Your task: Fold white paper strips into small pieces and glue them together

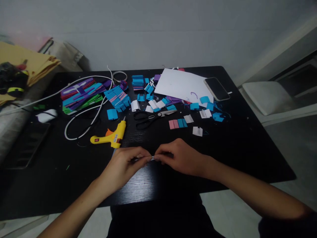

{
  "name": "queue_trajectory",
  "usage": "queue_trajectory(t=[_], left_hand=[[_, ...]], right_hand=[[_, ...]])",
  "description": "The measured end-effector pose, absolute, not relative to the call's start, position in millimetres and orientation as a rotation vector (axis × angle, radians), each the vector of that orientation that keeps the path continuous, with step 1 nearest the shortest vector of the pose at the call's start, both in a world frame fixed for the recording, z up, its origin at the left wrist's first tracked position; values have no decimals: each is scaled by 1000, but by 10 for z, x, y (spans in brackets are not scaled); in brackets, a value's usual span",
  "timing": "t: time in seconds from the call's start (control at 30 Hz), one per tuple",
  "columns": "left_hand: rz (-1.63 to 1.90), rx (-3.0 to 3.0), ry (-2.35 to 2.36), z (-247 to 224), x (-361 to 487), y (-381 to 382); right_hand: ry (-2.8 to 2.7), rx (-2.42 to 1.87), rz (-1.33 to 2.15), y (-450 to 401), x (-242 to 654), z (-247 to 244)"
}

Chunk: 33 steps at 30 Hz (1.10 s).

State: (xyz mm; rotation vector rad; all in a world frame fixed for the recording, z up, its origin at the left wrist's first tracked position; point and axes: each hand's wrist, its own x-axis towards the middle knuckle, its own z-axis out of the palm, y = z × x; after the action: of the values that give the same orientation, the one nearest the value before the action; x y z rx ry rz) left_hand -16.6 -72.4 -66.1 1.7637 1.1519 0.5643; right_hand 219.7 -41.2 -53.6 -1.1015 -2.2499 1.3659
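Above the near part of the black desk (pixel 237 148), the left hand (pixel 126 162) and the right hand (pixel 182 157) are closed to a narrow pinch, thumb against fingers, on a small white piece (pixel 153 158), which is located between the two sets of fingertips and largely covered by them. Just beyond the left hand lies a yellow glue gun (pixel 119 134), nozzle directed away from the person. Farther back, black-handled scissors (pixel 151 117) lie with blades to the right, near a pink-and-blue folded piece (pixel 177 123).
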Motion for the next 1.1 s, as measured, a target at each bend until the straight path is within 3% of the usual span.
queue_trajectory(t=[0.33, 0.53, 1.1], left_hand=[[551, 1639, 1194, -738, -204, -705], [543, 1694, 1223, -719, -227, -657], [363, 1769, 1224, -567, -82, -573]], right_hand=[[-2303, -1155, 1403, -328, 2309, -527], [-2180, -1228, 1600, -258, 2439, -504], [-2316, -1085, 1311, -377, 2340, -590]])
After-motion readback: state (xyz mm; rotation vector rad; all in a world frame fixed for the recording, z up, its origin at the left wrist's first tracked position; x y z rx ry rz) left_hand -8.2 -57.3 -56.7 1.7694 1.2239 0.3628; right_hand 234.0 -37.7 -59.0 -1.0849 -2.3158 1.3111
